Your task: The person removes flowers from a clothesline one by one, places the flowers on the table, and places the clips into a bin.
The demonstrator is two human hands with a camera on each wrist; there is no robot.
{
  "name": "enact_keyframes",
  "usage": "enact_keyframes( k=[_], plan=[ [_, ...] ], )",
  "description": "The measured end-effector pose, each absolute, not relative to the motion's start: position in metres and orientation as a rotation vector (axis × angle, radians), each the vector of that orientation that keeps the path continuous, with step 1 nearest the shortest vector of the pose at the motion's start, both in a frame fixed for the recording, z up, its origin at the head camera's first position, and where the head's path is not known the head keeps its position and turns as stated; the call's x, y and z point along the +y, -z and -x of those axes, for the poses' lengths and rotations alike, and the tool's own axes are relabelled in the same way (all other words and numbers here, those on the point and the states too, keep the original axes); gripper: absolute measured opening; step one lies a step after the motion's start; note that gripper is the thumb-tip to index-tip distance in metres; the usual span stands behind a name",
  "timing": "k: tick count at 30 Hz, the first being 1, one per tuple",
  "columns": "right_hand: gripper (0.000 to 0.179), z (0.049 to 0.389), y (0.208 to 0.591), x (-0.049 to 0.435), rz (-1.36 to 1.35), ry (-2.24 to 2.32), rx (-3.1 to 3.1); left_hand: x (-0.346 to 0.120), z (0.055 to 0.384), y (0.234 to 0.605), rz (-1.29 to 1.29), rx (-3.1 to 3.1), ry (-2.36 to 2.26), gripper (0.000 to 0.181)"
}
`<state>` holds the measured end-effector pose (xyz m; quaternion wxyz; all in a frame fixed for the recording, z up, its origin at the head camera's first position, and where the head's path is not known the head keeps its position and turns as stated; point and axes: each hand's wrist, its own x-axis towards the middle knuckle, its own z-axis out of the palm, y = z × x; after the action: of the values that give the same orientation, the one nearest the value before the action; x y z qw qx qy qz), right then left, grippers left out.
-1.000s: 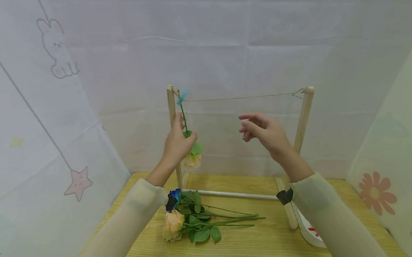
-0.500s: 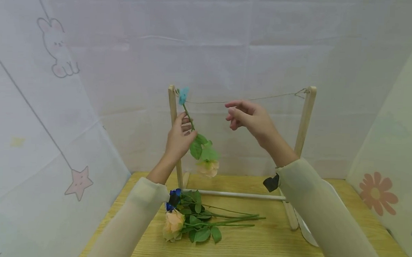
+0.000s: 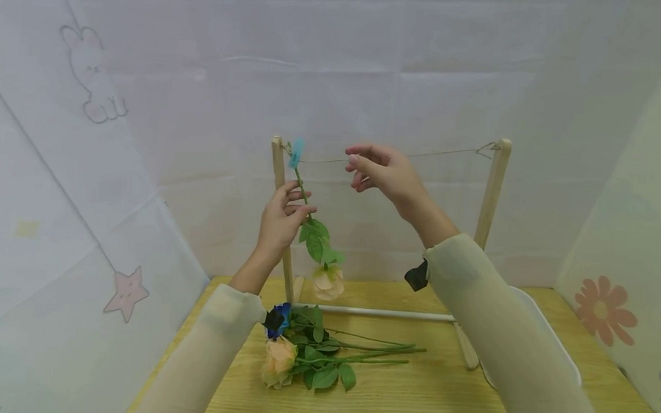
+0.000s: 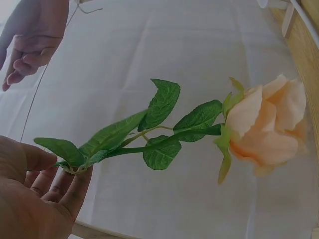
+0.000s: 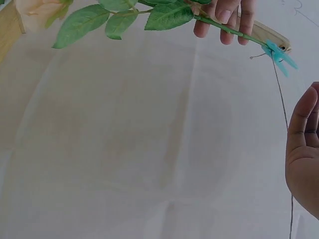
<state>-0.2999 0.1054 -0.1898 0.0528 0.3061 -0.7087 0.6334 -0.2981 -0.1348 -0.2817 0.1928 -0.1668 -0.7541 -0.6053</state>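
A peach artificial rose point(image 3: 328, 281) hangs head down, its stem clipped by a blue clothespin point(image 3: 296, 153) to a thin string point(image 3: 441, 153). My left hand point(image 3: 282, 220) pinches the stem above the leaves, thumb in front and fingers behind. In the left wrist view the rose point(image 4: 266, 129) points away from my left hand point(image 4: 37, 194). My right hand point(image 3: 383, 172) is beside the string, right of the clothespin, fingers loosely bent and holding nothing; whether it touches the string I cannot tell. The right wrist view shows the clothespin point(image 5: 278, 56) at the stem's end.
Two wooden posts point(image 3: 492, 191) carry the string, joined low down by a white bar point(image 3: 381, 313). Another peach rose point(image 3: 279, 361) and a blue rose point(image 3: 283, 317) lie on the wooden table point(image 3: 411, 398). A white tray point(image 3: 555, 342) sits behind my right sleeve.
My right hand has moved left and up to the string. The hanging rose has swung right and its head now sits lower, while my left hand has shifted slightly along its stem.
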Motion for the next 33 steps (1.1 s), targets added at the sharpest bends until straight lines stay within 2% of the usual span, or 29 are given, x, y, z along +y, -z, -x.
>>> enact_keyframes(
  k=[9,24,33],
  plan=[
    [0.035,0.305,0.181,0.079,-0.962,-1.927,-2.199,-0.13,0.297,0.281,0.41,-2.158,1.627,0.055],
    [0.034,0.317,0.173,0.048,-0.887,-1.926,-2.251,-0.135,0.296,0.28,0.481,-2.126,1.652,0.053],
    [0.044,0.319,0.175,0.033,-0.833,-1.9,-2.277,-0.136,0.293,0.283,0.479,-2.116,1.593,0.053]
  ],
)
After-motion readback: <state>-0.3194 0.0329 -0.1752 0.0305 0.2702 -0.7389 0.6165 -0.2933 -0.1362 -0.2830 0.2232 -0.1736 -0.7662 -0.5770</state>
